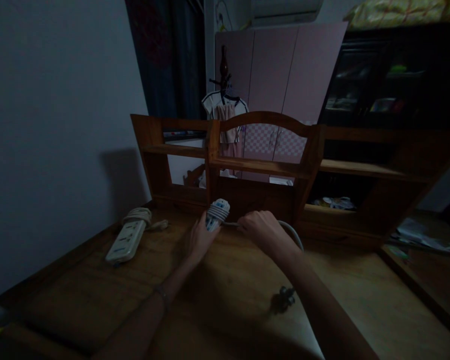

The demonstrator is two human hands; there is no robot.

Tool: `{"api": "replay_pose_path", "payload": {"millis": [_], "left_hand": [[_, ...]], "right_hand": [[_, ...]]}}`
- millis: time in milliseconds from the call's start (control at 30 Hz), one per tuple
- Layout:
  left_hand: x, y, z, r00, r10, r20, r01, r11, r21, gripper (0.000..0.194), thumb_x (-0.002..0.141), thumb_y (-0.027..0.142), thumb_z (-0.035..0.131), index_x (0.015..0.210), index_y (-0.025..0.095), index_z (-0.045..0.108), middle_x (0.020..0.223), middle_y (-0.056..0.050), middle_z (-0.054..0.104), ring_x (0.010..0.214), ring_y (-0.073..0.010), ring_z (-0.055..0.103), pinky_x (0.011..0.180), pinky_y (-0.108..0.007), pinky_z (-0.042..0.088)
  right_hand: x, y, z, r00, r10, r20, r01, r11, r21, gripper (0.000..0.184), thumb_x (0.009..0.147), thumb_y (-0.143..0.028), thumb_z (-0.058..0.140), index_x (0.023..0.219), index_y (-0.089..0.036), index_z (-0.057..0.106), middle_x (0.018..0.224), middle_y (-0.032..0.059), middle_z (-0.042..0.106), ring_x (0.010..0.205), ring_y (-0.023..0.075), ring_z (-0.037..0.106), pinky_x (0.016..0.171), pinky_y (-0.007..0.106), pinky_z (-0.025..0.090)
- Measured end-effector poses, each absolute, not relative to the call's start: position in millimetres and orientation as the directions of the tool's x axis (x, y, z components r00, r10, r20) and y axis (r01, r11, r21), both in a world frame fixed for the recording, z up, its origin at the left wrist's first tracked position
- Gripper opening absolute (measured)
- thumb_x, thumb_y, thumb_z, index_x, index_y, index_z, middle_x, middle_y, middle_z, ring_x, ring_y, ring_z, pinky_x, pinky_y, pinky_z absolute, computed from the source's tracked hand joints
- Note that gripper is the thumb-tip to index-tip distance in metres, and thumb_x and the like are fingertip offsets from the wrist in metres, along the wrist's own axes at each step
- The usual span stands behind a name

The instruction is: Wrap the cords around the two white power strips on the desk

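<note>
My left hand (pixel 200 235) is closed around a white power strip (pixel 213 220), held up over the wooden desk. Several turns of its grey-white cord (pixel 219 212) are wound round the strip's far end. From there the cord runs right into my right hand (pixel 258 225), whose fingers are closed on it in a fist. Past that fist the cord loops out and down behind my right forearm. A dark plug-like piece (pixel 286 297) shows beside that forearm, low over the desk; its details are blurred.
On the desk (pixel 225 300) at left lies a second power strip (pixel 126 241) with its cord bundled at one end. A wooden shelf unit (pixel 260 165) stands along the desk's back edge. The wall (pixel 60 125) borders the left side. Plastic bags (pixel 333 202) lie in the right shelf.
</note>
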State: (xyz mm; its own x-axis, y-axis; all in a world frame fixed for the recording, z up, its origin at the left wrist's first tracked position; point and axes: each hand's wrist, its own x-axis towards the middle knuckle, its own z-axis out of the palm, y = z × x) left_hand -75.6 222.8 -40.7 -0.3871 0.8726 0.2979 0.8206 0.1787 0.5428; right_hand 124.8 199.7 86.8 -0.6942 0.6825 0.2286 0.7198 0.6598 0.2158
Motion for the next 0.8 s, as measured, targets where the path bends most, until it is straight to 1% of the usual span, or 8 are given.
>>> {"api": "replay_pose_path", "payload": {"millis": [100, 200, 367, 433, 500, 600, 700, 800], "left_hand": [[-71.8, 223.4, -45.7, -0.286, 0.907, 0.309, 0.859, 0.100, 0.502, 0.076, 0.079, 0.048, 0.061, 0.143, 0.026, 0.027, 0.127, -0.013, 0.053, 0.107, -0.0275, 0.057, 0.082, -0.032, 0.043], [-64.9, 220.5, -49.7, -0.137, 0.939, 0.317, 0.900, -0.016, 0.436, 0.081, 0.076, 0.045, 0.064, 0.145, 0.026, 0.025, 0.125, -0.011, 0.053, 0.104, -0.0258, 0.058, 0.082, -0.030, 0.043], [-49.7, 213.5, -54.0, 0.149, 0.838, 0.525, 0.920, -0.311, 0.237, 0.079, 0.077, 0.041, 0.065, 0.143, 0.020, 0.027, 0.113, -0.011, 0.057, 0.101, -0.0252, 0.056, 0.088, -0.034, 0.042], [-43.6, 210.4, -53.3, 0.264, 0.789, 0.555, 0.905, -0.402, 0.141, 0.075, 0.076, 0.034, 0.065, 0.141, 0.018, 0.030, 0.110, -0.010, 0.058, 0.101, -0.0257, 0.055, 0.089, -0.036, 0.042], [-38.7, 206.4, -50.6, 0.365, 0.763, 0.534, 0.883, -0.465, 0.061, 0.065, 0.075, 0.022, 0.064, 0.134, 0.017, 0.037, 0.105, -0.009, 0.059, 0.097, -0.0253, 0.055, 0.086, -0.037, 0.043], [-35.5, 199.5, -45.0, 0.478, 0.737, 0.478, 0.840, -0.542, -0.004, 0.046, 0.076, 0.015, 0.059, 0.120, 0.017, 0.047, 0.101, -0.008, 0.059, 0.091, -0.0239, 0.054, 0.081, -0.036, 0.043], [-37.1, 195.2, -40.6, 0.553, 0.680, 0.482, 0.795, -0.603, -0.062, 0.040, 0.082, 0.026, 0.057, 0.119, 0.017, 0.046, 0.105, -0.010, 0.058, 0.092, -0.0247, 0.053, 0.081, -0.037, 0.044], [-39.6, 195.4, -38.8, 0.577, 0.613, 0.540, 0.777, -0.617, -0.130, 0.038, 0.087, 0.035, 0.051, 0.119, 0.015, 0.046, 0.103, -0.012, 0.058, 0.092, -0.0260, 0.054, 0.079, -0.039, 0.045]], "right_hand": [[117.2, 189.7, 84.8, -0.740, 0.638, 0.214, 0.673, 0.698, 0.244, 0.020, 0.091, -0.009, 0.048, 0.084, -0.016, 0.065, 0.081, 0.0078, 0.068, 0.074, 0.0206, 0.065, 0.060, 0.026, 0.039], [117.3, 188.1, 87.4, -0.760, 0.616, 0.208, 0.650, 0.718, 0.250, 0.018, 0.089, -0.007, 0.049, 0.085, -0.015, 0.065, 0.080, 0.0079, 0.067, 0.073, 0.0206, 0.065, 0.057, 0.026, 0.037], [128.6, 194.9, 98.7, -0.708, 0.671, 0.218, 0.706, 0.679, 0.201, 0.014, 0.091, -0.016, 0.053, 0.084, -0.015, 0.065, 0.084, 0.0102, 0.069, 0.075, 0.0220, 0.066, 0.059, 0.027, 0.038], [130.7, 196.8, 99.0, -0.696, 0.682, 0.225, 0.717, 0.675, 0.175, 0.012, 0.090, -0.022, 0.057, 0.085, -0.016, 0.066, 0.086, 0.0096, 0.069, 0.077, 0.0226, 0.066, 0.060, 0.027, 0.038], [130.7, 198.0, 96.4, -0.696, 0.688, 0.207, 0.718, 0.678, 0.159, 0.014, 0.088, -0.028, 0.060, 0.084, -0.016, 0.066, 0.084, 0.0090, 0.069, 0.077, 0.0225, 0.066, 0.060, 0.026, 0.038], [131.9, 201.3, 91.5, -0.701, 0.688, 0.189, 0.712, 0.690, 0.129, 0.015, 0.084, -0.031, 0.065, 0.081, -0.017, 0.067, 0.080, 0.0073, 0.068, 0.075, 0.0209, 0.065, 0.058, 0.026, 0.035], [140.6, 209.8, 89.1, -0.685, 0.698, 0.208, 0.716, 0.697, 0.021, 0.019, 0.078, -0.037, 0.071, 0.078, -0.018, 0.068, 0.075, 0.0044, 0.067, 0.073, 0.0178, 0.063, 0.055, 0.025, 0.032], [153.8, 222.6, 87.0, -0.686, 0.692, 0.224, 0.667, 0.721, -0.187, 0.026, 0.072, -0.043, 0.076, 0.075, -0.018, 0.069, 0.071, 0.0013, 0.065, 0.067, 0.0134, 0.058, 0.054, 0.023, 0.031]]}}
